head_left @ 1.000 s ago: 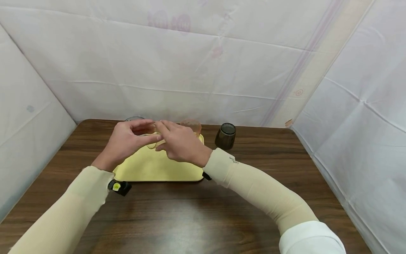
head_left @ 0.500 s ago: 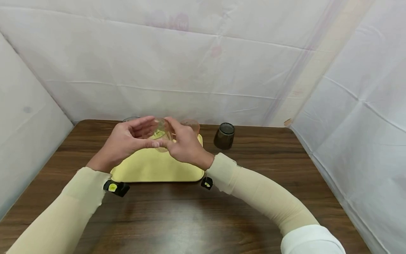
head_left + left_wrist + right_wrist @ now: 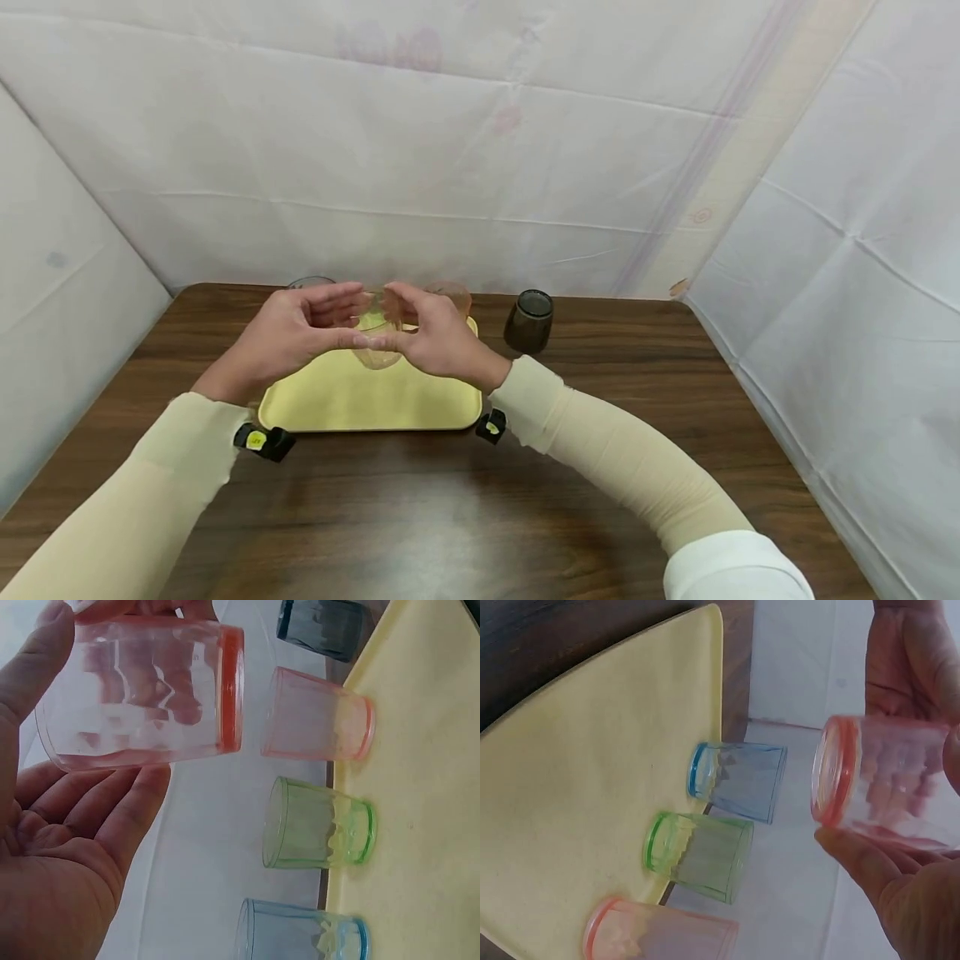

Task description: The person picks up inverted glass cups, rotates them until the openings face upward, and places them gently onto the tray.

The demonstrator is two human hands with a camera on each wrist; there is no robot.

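I can read no brand or label on any of the cups; the small yellow tags on the black wrist units (image 3: pixel 261 440) carry marks too small for me to make out.

From the head view I see both hands raised together over the pale yellow plastic tray (image 3: pixel 360 400) on the dark wooden table (image 3: pixel 450 517). My left hand (image 3: pixel 296 337) and right hand (image 3: pixel 435 337) are both curled round one clear ribbed plastic cup with an orange-red rim (image 3: pixel 377 337), which is held in the air above the far part of the tray and is nearly lost between the fingers.

The wrist views show what the head view hides. From the left wrist the held cup (image 3: pixel 142 694) lies on its side, rim turned toward the tray. Beyond it three cups stand mouth-down in a row at the tray's far edge: a pink ribbed cup (image 3: pixel 319 716), a green ribbed cup (image 3: pixel 319 825) and a blue ribbed cup (image 3: pixel 300 934). The right wrist view shows the same row, with the blue cup nearest the held one.

A dark smoky tumbler (image 3: pixel 529 321) stands on the table just right of the tray. White sheeting (image 3: pixel 480 142) closes in the back and sides.
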